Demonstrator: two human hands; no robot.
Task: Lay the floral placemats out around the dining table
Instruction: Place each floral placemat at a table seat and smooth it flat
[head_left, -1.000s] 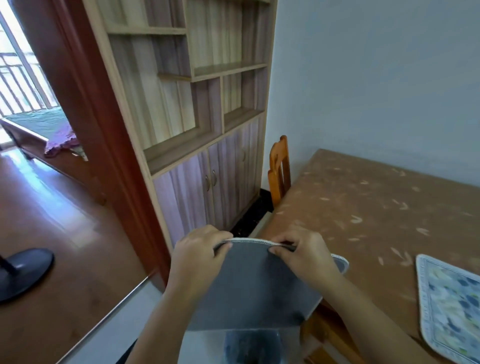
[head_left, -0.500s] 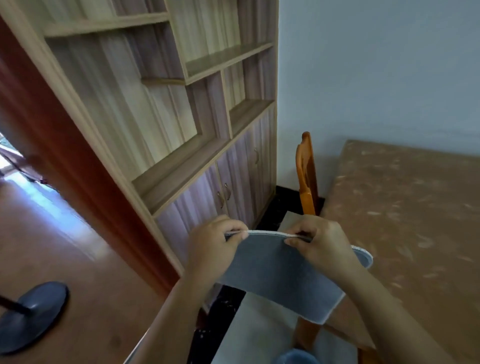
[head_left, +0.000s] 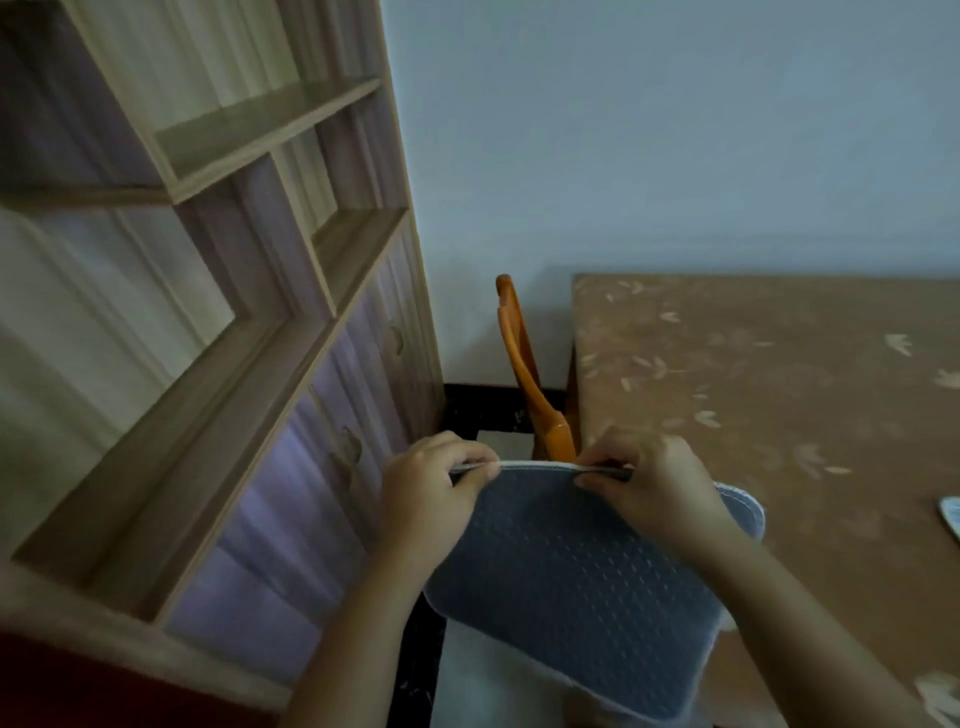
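Observation:
I hold a placemat (head_left: 582, 587) in front of me, its grey dotted underside facing me and its white stitched edge on top. My left hand (head_left: 431, 493) pinches the top edge on the left, and my right hand (head_left: 649, 483) pinches it on the right. The mat hangs over the left edge of the brown dining table (head_left: 779, 395), partly above the floor. A corner of another placemat (head_left: 951, 514) lies on the table at the far right edge of the view.
An orange wooden chair (head_left: 524, 374) stands against the table's left side near the wall. A tall wooden shelf unit with lower cabinet doors (head_left: 291, 364) fills the left. A narrow strip of pale and black floor (head_left: 498, 426) runs between the cabinet and the table.
My view has swung right and moved closer to the table's end; the doorway and fan base have left the view. Both hands keep the same pinch on the mat's top edge.

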